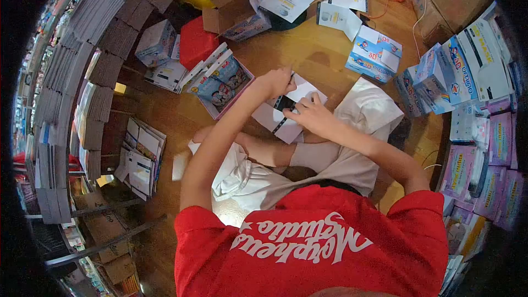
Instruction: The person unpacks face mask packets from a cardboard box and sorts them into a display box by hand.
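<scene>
A white rectangular cardboard box with a black band [275,116] lies before the person's crossed legs, above the wooden floor [324,58]. The left hand [280,81] is curled at its far edge; whether the fingers pinch something, I cannot tell. The right hand [311,114] has half-bent fingers laid upon the box near the band, and its grip is also not clear. Just beside, to the left, stands an open box with pink edges [235,100], containing blue printed packets [223,89].
</scene>
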Demonstrator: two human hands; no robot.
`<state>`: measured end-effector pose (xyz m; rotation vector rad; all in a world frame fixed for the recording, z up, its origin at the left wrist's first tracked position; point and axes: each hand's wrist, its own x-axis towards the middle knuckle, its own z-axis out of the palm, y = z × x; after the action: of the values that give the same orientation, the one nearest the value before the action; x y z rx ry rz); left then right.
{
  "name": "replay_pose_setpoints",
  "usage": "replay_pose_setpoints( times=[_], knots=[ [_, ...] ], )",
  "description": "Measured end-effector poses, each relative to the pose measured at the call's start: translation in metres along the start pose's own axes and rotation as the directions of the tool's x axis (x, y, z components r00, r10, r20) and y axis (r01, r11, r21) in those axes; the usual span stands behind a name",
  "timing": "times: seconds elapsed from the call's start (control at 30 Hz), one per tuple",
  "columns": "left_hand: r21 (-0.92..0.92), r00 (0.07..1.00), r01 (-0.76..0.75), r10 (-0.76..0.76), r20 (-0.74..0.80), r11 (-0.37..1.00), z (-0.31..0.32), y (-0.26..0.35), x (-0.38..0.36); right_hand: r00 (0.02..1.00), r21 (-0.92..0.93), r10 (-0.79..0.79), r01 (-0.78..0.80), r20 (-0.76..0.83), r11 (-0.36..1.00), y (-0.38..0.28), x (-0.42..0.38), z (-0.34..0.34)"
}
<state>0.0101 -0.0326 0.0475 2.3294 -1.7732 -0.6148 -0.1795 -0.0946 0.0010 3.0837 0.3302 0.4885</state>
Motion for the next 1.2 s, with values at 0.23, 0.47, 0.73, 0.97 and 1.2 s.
replay_pose_setpoints(
  times=[0.23, 0.47, 0.73, 0.97, 1.2],
  knots=[
    [-0.188, 0.984, -0.127, 0.099, -0.150, 0.974, -0.008, -0.039, 0.013, 0.991, -0.065, -0.102, 0.097, -0.083, 0.993, -0.005, -0.027, -0.036],
    [-0.898, 0.971, 0.186, -0.216, 0.105, 0.399, -0.023, -0.026, -0.008, 0.983, 0.053, -0.154, 0.160, -0.098, 0.986, 0.002, -0.090, -0.020],
    [0.295, 0.743, -0.081, 0.255, -0.619, 0.952, 0.015, -0.020, 0.028, 0.989, 0.213, 0.124, -0.138, 0.080, 0.967, 0.006, -0.095, -0.028],
    [-0.089, 0.945, -0.313, 0.299, -0.135, 0.946, 0.012, -0.045, -0.009, 0.894, 0.215, 0.236, -0.333, 0.381, 0.918, 0.018, -0.065, -0.049],
    [0.094, 0.946, -0.236, 0.251, -0.205, 0.967, 0.022, -0.042, -0.074, 0.834, 0.679, 0.409, -0.543, 0.369, 0.494, 0.082, -0.046, -0.019]
  ],
)
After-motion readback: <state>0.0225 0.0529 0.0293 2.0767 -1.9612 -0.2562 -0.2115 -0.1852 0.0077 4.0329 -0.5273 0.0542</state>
